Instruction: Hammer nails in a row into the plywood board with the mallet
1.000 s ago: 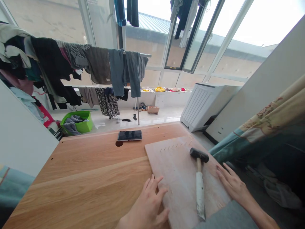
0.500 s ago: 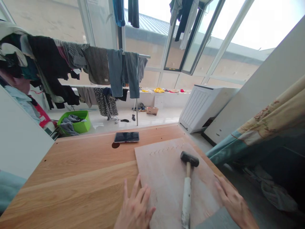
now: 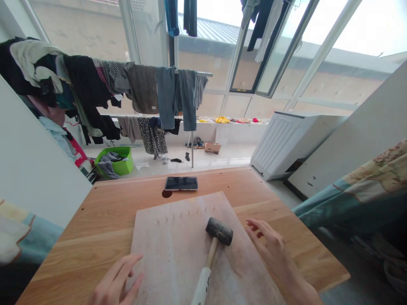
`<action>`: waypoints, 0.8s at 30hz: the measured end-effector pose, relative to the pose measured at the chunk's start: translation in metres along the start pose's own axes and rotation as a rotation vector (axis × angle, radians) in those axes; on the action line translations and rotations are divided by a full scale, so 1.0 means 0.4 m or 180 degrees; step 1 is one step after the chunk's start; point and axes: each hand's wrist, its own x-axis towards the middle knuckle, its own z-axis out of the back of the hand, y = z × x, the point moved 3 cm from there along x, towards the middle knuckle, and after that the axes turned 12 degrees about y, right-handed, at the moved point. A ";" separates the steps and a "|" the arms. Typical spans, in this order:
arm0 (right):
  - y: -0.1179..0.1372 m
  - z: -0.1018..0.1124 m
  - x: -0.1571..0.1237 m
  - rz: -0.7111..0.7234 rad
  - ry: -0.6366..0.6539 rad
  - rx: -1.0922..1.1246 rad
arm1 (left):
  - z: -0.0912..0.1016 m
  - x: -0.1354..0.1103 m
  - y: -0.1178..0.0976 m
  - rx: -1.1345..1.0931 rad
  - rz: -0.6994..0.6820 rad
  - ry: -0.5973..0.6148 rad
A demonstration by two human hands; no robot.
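A pale wooden board [image 3: 171,250] lies flat on the table, with several thin nails [image 3: 181,214] standing in a row near its far edge. On the board rests a mallet [image 3: 219,231] with a black head and a white-wrapped handle, its head pointing away from me. My left hand [image 3: 119,279] is at the board's left edge, fingers stretched and thumb apart. Along the right edge, my right hand [image 3: 270,245] has its fingers slightly bent and apart. Neither hand touches the mallet. Whether the fingertips press on the board is hard to tell.
A phone [image 3: 181,183] lies at the table's far side beside a dark round hole [image 3: 167,193]. Beyond the wooden table [image 3: 79,250] stand a green tub [image 3: 122,166] of clothes, a laden drying rack [image 3: 203,74] and a white cabinet [image 3: 276,144]. A curtain [image 3: 343,195] hangs at right.
The board has slid and turned leftward across the table, carrying the mallet and nails along. Both hands have moved left with it. The view has shifted a little.
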 end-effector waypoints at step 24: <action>0.245 -0.125 0.326 0.0908 0.1378 -0.0225 | -0.077 0.330 -0.036 -0.1586 0.0348 0.0224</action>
